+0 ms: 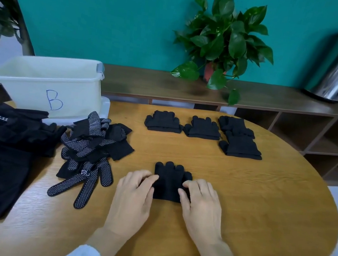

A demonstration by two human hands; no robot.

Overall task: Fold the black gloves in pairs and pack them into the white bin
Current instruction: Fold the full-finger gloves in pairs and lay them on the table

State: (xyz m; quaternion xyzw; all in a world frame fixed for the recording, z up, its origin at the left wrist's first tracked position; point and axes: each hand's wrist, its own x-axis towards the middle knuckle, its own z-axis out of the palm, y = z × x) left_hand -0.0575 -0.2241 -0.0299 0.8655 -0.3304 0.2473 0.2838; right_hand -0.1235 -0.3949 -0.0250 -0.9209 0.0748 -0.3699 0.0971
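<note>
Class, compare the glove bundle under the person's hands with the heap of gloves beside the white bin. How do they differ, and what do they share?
The glove bundle is folded flat and compact; the heap of gloves lies loose and tangled, fingers splayed. The bundle shows plain black fabric; the heap shows white grip dots. The left hand and right hand hold the bundle at its sides; nothing touches the heap. Both are black gloves lying on the wooden table, outside the white bin.

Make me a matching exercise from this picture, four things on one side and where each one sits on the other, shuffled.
1. white bin
2. potted plant
3. dotted gloves
4. folded pair being pressed

A. loose heap in front of the bin
B. between both hands
C. far left, marked B
D. on the shelf by the teal wall

Pairs: 1-C, 2-D, 3-A, 4-B
</note>
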